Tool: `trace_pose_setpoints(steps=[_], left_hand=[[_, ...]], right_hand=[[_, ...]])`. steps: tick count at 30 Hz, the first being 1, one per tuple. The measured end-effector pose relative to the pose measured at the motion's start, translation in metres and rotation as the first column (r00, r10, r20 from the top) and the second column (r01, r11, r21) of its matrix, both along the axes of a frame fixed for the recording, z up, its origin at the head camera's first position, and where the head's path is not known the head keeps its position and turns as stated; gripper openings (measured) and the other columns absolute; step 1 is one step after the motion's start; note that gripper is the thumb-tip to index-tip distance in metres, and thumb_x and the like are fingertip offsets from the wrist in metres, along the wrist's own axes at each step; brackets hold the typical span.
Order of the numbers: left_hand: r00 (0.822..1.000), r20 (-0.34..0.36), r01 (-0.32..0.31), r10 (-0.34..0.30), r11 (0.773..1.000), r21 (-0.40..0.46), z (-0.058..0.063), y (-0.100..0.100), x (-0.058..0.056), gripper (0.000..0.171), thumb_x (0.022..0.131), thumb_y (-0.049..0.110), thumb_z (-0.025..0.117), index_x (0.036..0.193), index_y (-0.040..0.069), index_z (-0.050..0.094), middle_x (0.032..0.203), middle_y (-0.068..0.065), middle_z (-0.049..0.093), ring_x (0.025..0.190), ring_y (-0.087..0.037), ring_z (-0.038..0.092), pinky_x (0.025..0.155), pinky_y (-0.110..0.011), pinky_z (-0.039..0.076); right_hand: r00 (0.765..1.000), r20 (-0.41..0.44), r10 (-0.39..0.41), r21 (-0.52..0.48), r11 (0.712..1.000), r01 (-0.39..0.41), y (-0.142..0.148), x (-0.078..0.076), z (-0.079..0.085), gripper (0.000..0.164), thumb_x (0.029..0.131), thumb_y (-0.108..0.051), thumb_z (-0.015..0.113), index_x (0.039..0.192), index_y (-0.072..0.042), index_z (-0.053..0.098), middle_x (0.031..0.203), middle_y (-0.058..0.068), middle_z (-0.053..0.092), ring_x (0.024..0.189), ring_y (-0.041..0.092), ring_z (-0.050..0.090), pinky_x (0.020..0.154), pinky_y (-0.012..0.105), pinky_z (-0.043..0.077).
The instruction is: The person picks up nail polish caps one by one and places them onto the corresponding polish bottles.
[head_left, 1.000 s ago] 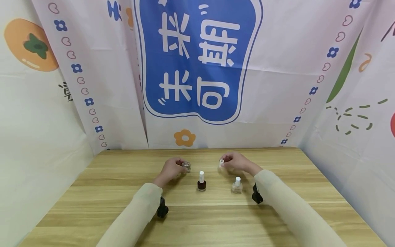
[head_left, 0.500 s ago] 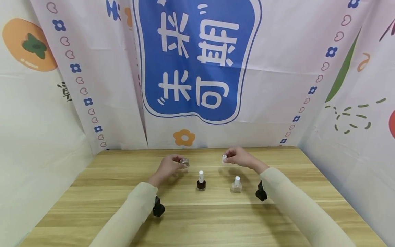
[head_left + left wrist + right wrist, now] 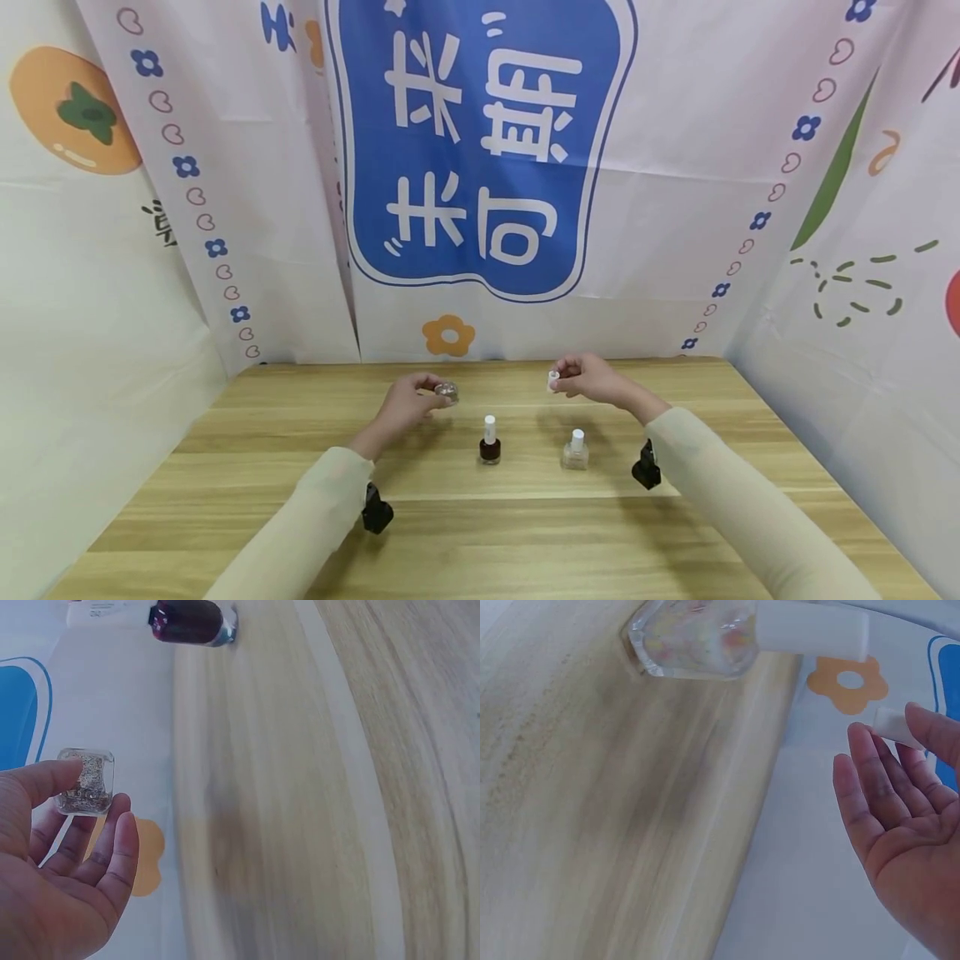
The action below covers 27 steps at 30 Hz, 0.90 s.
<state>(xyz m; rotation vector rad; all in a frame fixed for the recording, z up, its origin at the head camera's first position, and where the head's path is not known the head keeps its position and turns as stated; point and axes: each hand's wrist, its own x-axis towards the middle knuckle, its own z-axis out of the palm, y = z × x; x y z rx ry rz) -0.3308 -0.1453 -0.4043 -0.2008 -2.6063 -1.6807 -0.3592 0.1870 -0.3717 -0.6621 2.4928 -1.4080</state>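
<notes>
In the head view my left hand (image 3: 405, 407) pinches a small clear glass nail polish bottle (image 3: 447, 392) above the table. Silvery glitter shows through its squarish glass (image 3: 88, 780) in the left wrist view. Across from it, my right hand (image 3: 592, 379) holds a white nail polish cap (image 3: 553, 380) between thumb and fingertips, also raised. The white cap (image 3: 895, 726) is partly covered by the thumb in the right wrist view. Between the hands, nearer me, stand a dark red nail polish bottle (image 3: 490, 450) with a white cap and a clear one (image 3: 576, 455) with a white cap.
The wooden table (image 3: 480, 542) reaches back to a printed white cloth (image 3: 660, 250) that hangs behind it and along both sides. Black wrist cameras, such as the left one (image 3: 377, 510), sit below each sleeve.
My hands have moved apart: the left one slightly left with the glitter bottle, the right one to the right with the white cap. Both have risen a little. The standing bottles have not moved.
</notes>
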Motion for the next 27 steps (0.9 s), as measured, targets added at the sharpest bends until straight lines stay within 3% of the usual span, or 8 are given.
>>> trace_pose_setpoints(steps=[5,12,18,27], left_hand=[[1.000,0.004,0.014,-0.014,1.000,0.010,0.006,0.000,0.006,0.027,0.083,0.006,0.076,0.107,0.004,0.066,0.104,-0.008,0.065,0.087,-0.024,0.064,0.077,-0.046,0.056],[0.999,0.020,0.032,-0.033,0.999,0.042,0.011,0.000,0.015,0.027,0.081,0.007,0.078,0.106,0.006,0.067,0.104,-0.008,0.066,0.085,-0.021,0.063,0.076,-0.045,0.056],[0.999,0.018,0.045,-0.047,0.997,0.066,0.017,0.002,0.024,0.027,0.082,0.008,0.078,0.106,0.006,0.067,0.103,-0.008,0.066,0.085,-0.022,0.063,0.078,-0.049,0.055],[0.993,0.024,0.113,-0.116,0.988,0.103,0.024,0.008,0.038,0.027,0.081,0.008,0.078,0.106,0.006,0.067,0.104,-0.007,0.066,0.085,-0.022,0.064,0.074,-0.039,0.056]], right_hand=[[1.000,-0.004,0.014,-0.010,1.000,-0.014,0.002,0.003,0.004,0.016,0.093,-0.009,0.065,0.102,0.004,0.060,0.095,0.013,0.064,0.086,0.019,0.062,0.078,0.035,0.056],[0.998,-0.020,0.053,-0.021,0.998,-0.054,0.005,0.011,0.009,0.015,0.094,-0.008,0.064,0.102,0.004,0.060,0.096,0.016,0.064,0.085,0.019,0.061,0.078,0.035,0.056],[0.998,-0.030,0.048,-0.013,0.999,-0.048,0.002,0.019,0.014,0.016,0.094,-0.010,0.065,0.104,0.002,0.061,0.097,0.010,0.064,0.090,0.024,0.061,0.077,0.035,0.055],[0.996,-0.039,0.083,-0.015,0.996,-0.084,-0.007,0.035,0.025,0.017,0.093,-0.012,0.066,0.106,0.000,0.063,0.097,0.009,0.065,0.088,0.026,0.060,0.074,0.034,0.053]])
